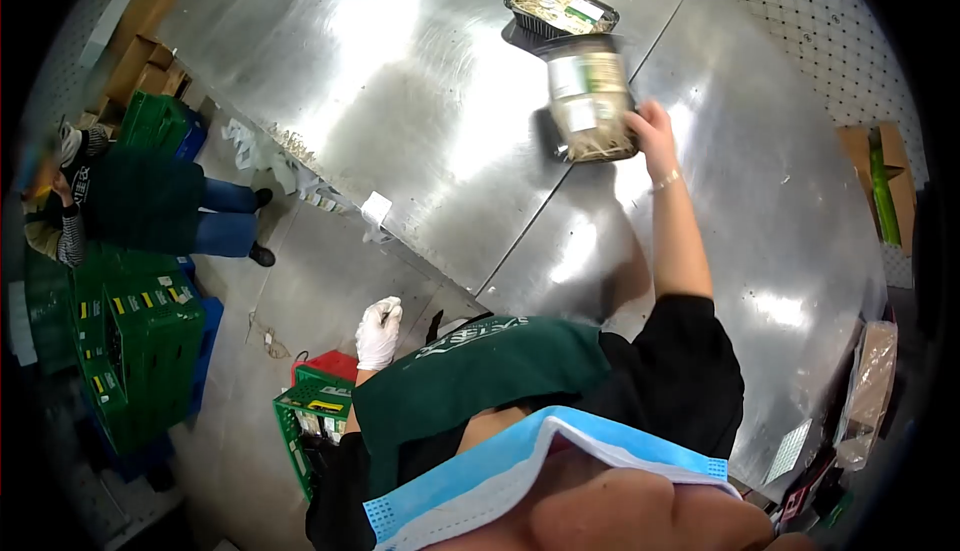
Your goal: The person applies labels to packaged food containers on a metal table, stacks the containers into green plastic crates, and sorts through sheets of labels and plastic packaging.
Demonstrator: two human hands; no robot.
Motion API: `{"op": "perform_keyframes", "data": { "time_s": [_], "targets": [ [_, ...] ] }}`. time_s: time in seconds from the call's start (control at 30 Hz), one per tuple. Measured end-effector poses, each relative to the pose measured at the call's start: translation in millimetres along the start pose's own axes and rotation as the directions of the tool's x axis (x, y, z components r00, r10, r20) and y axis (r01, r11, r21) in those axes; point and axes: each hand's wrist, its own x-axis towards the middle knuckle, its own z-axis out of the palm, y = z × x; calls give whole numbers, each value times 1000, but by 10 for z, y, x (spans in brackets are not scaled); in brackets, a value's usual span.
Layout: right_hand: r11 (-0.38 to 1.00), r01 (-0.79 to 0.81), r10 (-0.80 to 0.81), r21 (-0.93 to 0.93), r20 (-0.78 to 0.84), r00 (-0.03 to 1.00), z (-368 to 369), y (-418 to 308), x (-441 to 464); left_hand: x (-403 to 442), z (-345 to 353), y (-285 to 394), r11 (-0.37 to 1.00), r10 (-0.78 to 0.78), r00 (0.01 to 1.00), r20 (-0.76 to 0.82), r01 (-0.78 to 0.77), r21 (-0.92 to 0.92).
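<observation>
My bare right hand [652, 136] grips the right edge of a film-wrapped black tray of thin pale stems [592, 111]. That tray is tilted and blurred by motion, with white and green labels across its top. It appears to be held above the steel table [420, 131]; a dark shadow shows beside it. Just beyond lies a second black tray of the same stems [562, 6], also labelled. My left hand [378, 334], in a white glove, is curled closed beside my green apron [480, 361], off the table's near-left edge. Nothing sticks out of its fingers.
Below my left hand stands a green crate [315, 411] with packages in it. Several stacked green crates [155, 336] fill the left side, near another person [140, 196]. White paper scraps [376, 211] hang at the table edge. Cardboard [870, 381] stands at the right.
</observation>
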Motion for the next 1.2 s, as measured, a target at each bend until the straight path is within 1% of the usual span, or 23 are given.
{"op": "perform_keyframes", "data": {
  "time_s": [0.07, 0.1, 0.13, 0.2, 0.27, 0.33, 0.37, 0.4, 0.47, 0.53, 0.57, 0.6, 0.63, 0.67, 0.7, 0.73, 0.8, 0.87, 0.93, 1.0, 1.07, 1.13, 1.2],
  "targets": [
    [942, 172, -93, -287, 269, 959, 315, 109, 465, -72, 60, -179, 988, -112, 993, 37, 116, -107],
    [941, 80, 15, -329, 279, 960, 474, 154, 671, -116, 47, -203, 992, -95, 995, 21, 96, -78],
    [851, 48, 72, -523, 207, 976, 538, 268, 891, -180, 23, -259, 992, -103, 995, 12, 103, -70],
    [749, -78, -15, -658, -135, 991, 630, 259, 998, -356, -49, -417, 990, -144, 989, -27, 144, 7],
    [678, -271, -88, -684, -441, 893, 755, 389, 1102, -642, -138, -550, 971, -240, 968, -77, 240, -10],
    [692, -445, 210, -568, -431, 877, 780, 237, 1213, -1060, -96, -1019, 950, -310, 940, -144, 311, -19],
    [677, -391, 174, -623, -381, 908, 720, 436, 1436, -1204, -153, -1059, 901, -431, 896, -109, 434, 7],
    [654, -445, 266, -612, -364, 892, 639, 670, 1729, -1348, -208, -1056, 831, -553, 828, -91, 556, 13],
    [541, -291, 200, -789, -215, 956, 674, 849, 1900, -1642, -270, -1079, 820, -559, 811, -172, 572, 34],
    [49, 81, 121, -996, 86, 989, 632, 945, 1968, -1983, -228, -1194, 752, -646, 738, -195, 660, 3],
    [-140, 185, 103, -973, 172, 980, 554, 1019, 1999, -2153, -227, -1113, 734, -659, 709, -252, 679, -8],
    [-206, 200, 70, -958, 189, 979, 479, 1026, 2065, -2284, -220, -1031, 721, -662, 683, -308, 693, -13],
    [-19, 62, -43, -998, 63, 997, 461, 976, 2029, -2425, -168, -1102, 720, -668, 679, -306, 693, -34],
    [346, -48, -78, -937, -79, 994, 689, 611, 1735, -2578, -124, -1168, 725, -667, 684, -295, 687, -45],
    [672, -89, -111, -735, -220, 969, 956, 174, 1378, -2682, -129, -1185, 697, -705, 663, -253, 713, -75],
    [772, 163, -247, -615, -55, 967, 1112, 34, 1186, -2727, -163, -1188, 677, -731, 651, -205, 730, -96],
    [529, 488, -418, -694, 287, 862, 1507, -602, 486, -2850, -287, -1214, 698, -716, 676, -178, 690, -189],
    [299, 777, -565, -554, 553, 612, 2010, -1029, -503, -2911, -305, -1478, 782, -623, 736, -267, 575, -239],
    [267, 883, -421, -386, 778, 467, 2512, -1399, -1666, -3001, -539, -1557, 887, -458, 776, -434, 368, -278],
    [107, 994, -417, -34, 906, 76, 3013, -1414, -2673, -3163, -995, -1496, 937, -323, 784, -530, 184, -299],
    [175, 933, -285, 315, 923, -259, 3508, -1470, -3782, -3394, -1378, -1560, 965, -185, 754, -630, 18, -263],
    [113, 749, -226, 653, 751, -620, 3916, -1416, -4728, -3734, -1672, -1681, 972, -142, 763, -630, -12, -234],
    [252, 516, -215, 819, 567, -795, 4181, -1397, -5507, -4002, -1697, -2019, 912, -42, 772, -635, -231, -340]
  ]
}}
